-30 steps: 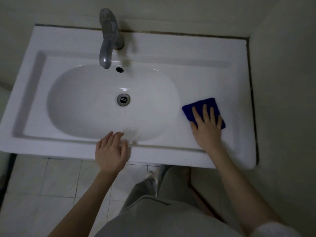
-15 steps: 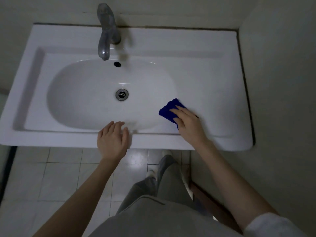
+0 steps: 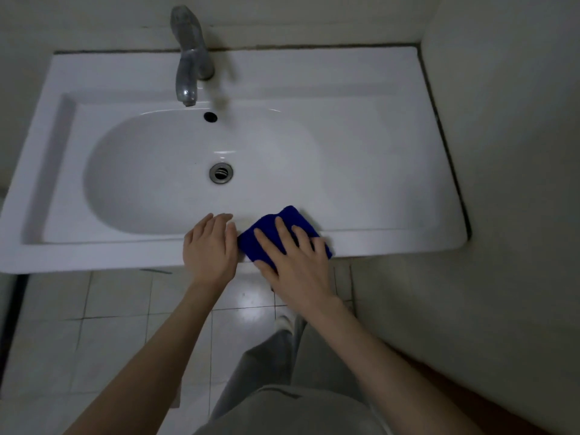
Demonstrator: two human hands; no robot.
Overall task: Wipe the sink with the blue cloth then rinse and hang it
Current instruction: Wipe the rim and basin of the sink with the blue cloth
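A white sink [image 3: 376, 171] with an oval basin and a metal drain [image 3: 221, 173] fills the upper half of the view. The blue cloth [image 3: 271, 229] lies folded on the sink's front rim, just right of the middle. My right hand [image 3: 296, 255] presses flat on the cloth with fingers spread, thumb wrapped at its near edge. My left hand [image 3: 211, 248] rests flat on the front rim right beside the cloth, fingers together and holding nothing.
A metal tap [image 3: 190, 58] stands at the back of the sink above an overflow hole [image 3: 210, 117]. A wall [image 3: 518, 183] closes off the right side. Pale floor tiles [image 3: 103, 324] and my grey trousers [image 3: 301, 387] lie below.
My right hand slid the blue cloth from the sink's right deck leftward and toward me along the front rim, up against my left hand. The left hand stayed on the rim.
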